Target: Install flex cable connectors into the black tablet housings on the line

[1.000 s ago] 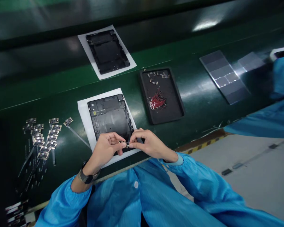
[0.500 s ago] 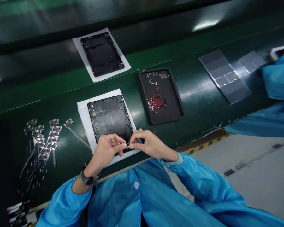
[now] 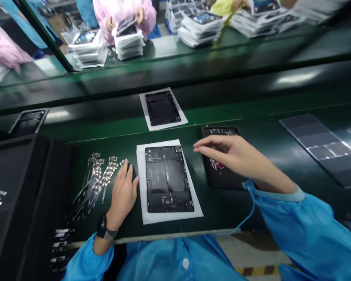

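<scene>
My left hand (image 3: 123, 197) lies flat with its fingers stretched out, fingertips at a small circuit board (image 3: 123, 161) on the bench. My right hand (image 3: 229, 156) is raised over the black tray (image 3: 224, 181), thumb and fingers apart, with nothing visible between them. Between the hands, a black tablet housing (image 3: 156, 181) rests on a white sheet (image 3: 169, 218). Near its lower edge sits a small circuit board with a flat cable (image 3: 167, 200) running up the housing. Red-wired parts (image 3: 216, 164) in the tray are partly hidden by my right hand.
Left of my left hand lie several circuit boards with flat cables (image 3: 101, 175), beside a black foam box (image 3: 32, 195). A second tablet housing (image 3: 163, 108) lies farther back. Clear plastic sheets (image 3: 324, 148) are at right. Across the bench, people work by stacks of wrapped panels (image 3: 128, 45).
Both hands have left the lower edge of the housing. The left moved to the loose boards and the right over the tray. The head view has shifted, showing more of the far side.
</scene>
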Motion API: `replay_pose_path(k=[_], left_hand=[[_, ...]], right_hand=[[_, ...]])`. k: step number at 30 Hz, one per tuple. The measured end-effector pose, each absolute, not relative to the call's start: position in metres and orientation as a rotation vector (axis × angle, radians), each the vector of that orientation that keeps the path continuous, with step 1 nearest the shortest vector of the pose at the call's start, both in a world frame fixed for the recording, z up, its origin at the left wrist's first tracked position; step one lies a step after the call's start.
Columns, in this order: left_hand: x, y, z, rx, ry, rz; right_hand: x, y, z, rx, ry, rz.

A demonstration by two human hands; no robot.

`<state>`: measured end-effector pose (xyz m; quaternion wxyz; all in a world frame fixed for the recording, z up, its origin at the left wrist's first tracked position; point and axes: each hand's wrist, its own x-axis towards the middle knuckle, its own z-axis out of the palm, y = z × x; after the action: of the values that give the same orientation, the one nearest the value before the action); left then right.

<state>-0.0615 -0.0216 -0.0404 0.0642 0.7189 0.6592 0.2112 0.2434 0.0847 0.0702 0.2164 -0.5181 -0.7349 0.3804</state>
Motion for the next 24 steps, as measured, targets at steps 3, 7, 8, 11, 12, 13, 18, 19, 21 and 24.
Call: replay_pose_path(k=[3,7,8,11,12,13,18,19,21,24], left_hand=[[-0.086,-0.035,-0.056,2.330,1.976,0.551],[-0.122,-0.048,-0.063,2.416,1.956,0.552],[-0.128,-0.049,-0.061,2.398,1.974,0.584],[-0.129,-0.042,-0.049,2.256,2.019,0.752],[-0.123,-0.035,-0.043,2.201,2.005,0.800],[-0.114,-0.024,-0.037,2.152,1.980,0.831],[-0.060,0.061,-0.015,2.052,1.877,0.497],[-0.053,0.080,-0.014,2.048,1.874,0.452],[-0.041,0.110,-0.015,2.053,1.835,0.362],[-0.034,0.133,-0.022,2.075,1.765,0.277]], right_hand=[[0.232,0.127,0.067,-1.427,-2.085,0.956],[0.211,0.189,0.038,-1.873,-1.946,0.758],[0.205,0.203,0.030,-1.962,-1.906,0.724],[0.186,0.237,0.008,-2.127,-1.804,0.699],[0.180,0.246,0.003,-2.171,-1.768,0.704],[0.173,0.253,-0.002,-2.215,-1.727,0.709],[0.147,0.269,-0.016,-2.377,-1.533,0.742],[0.142,0.269,-0.017,-2.392,-1.506,0.753],[0.134,0.268,-0.017,-2.399,-1.468,0.770],[0.123,0.264,-0.016,-2.364,-1.428,0.797]])
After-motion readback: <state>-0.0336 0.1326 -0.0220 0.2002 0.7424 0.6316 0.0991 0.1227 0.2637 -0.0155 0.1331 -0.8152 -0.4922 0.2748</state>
